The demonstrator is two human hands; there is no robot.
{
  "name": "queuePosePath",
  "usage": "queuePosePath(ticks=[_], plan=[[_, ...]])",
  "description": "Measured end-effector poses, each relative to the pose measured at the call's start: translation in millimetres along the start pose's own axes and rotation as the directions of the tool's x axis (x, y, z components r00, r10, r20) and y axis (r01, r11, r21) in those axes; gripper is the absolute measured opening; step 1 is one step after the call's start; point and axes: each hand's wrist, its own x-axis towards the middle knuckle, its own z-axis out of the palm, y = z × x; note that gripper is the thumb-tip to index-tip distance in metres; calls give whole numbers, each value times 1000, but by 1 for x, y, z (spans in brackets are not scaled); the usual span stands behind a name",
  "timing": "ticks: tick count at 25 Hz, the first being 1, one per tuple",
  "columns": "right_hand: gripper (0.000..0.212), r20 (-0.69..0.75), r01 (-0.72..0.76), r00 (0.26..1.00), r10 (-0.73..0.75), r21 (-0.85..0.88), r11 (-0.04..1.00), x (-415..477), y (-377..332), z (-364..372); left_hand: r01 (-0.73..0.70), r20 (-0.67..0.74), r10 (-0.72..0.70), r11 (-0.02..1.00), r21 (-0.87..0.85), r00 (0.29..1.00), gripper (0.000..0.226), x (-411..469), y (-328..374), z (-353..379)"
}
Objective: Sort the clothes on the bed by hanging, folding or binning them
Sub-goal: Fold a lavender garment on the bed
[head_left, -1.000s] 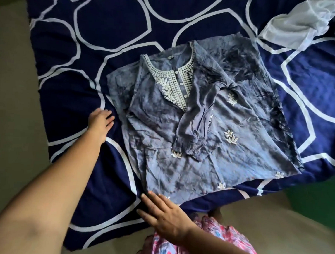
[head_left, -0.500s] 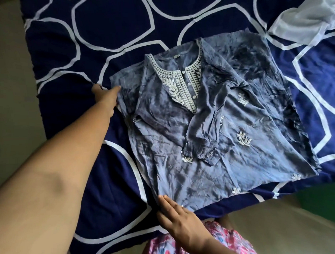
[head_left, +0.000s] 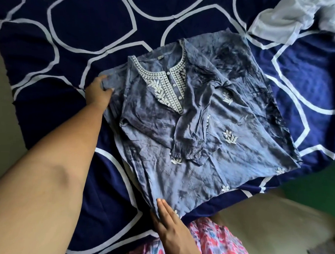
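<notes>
1. The kurta point(head_left: 181, 139) is blue-grey with darker mottling and creased. White embroidery edges its split neckline, small white flower motifs dot the front, and one sleeve is folded across the chest.
2. It lies flat between the two hands, with the neckline on the far side.
3. The left hand point(head_left: 99, 94) pinches the shoulder edge, thumb on top of the cloth.
4. The right hand point(head_left: 170, 228) rests on the hem corner, fingers straight and together.
5. Under both hands is a navy bedsheet point(head_left: 90, 18) with white rings. A white cloth point(head_left: 278, 22) lies well beyond the right hand.
</notes>
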Motion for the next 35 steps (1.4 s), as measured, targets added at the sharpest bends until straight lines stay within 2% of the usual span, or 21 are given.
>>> queuePosePath(ticks=[2, 5, 7, 10, 13, 18, 21, 23, 26, 29, 32, 35], plan=[[57, -30, 5, 1000, -5, -10, 1000, 1, -1, -6, 80, -55, -90, 984, -159, 994, 46, 1, -2, -2], [50, -69, 11, 998, -9, 28, 1000, 7, 1, -23, 129, 34, -125, 943, -306, 992, 30, 10, -2, -2], [43, -60, 6, 998, 0, 103, 995, 8, 9, -37, 166, 97, -141, 928, -333, 985, 25, 13, 4, 0], [54, -81, -20, 996, 38, 207, 978, 7, 25, -56, 240, 69, -232, 891, -384, 970, 29, 20, 21, -5], [67, -156, -34, 985, 75, 249, 968, 5, 47, -78, 230, 37, -243, 848, -477, 969, 30, 32, 55, -6], [85, -215, -169, 950, 226, 253, 952, 7, 131, -127, 106, 17, -112, 874, -474, 994, 37, 36, 162, 39], [70, -268, -249, 912, 311, 240, 938, 8, 177, -154, 38, 23, -30, 879, -476, 999, 39, 37, 231, 84], [71, -283, -290, 891, 355, 247, 925, 3, 208, -167, 9, 50, 17, 883, -469, 999, 38, 36, 275, 119], [92, -219, -387, 868, 445, 264, 884, -6, 248, -179, -33, 137, 94, 918, -396, 986, 42, 36, 326, 168], [102, -153, -445, 847, 509, 320, 836, -12, 274, -187, -19, 201, 93, 939, -344, 975, 47, 38, 355, 208], [93, -169, -483, 804, 569, 373, 793, -18, 291, -188, -32, 219, 102, 953, -302, 970, 48, 36, 374, 237], [77, -231, -487, 792, 565, 320, 813, -24, 300, -188, -79, 297, 163, 958, -275, 941, 50, 30, 382, 251]])
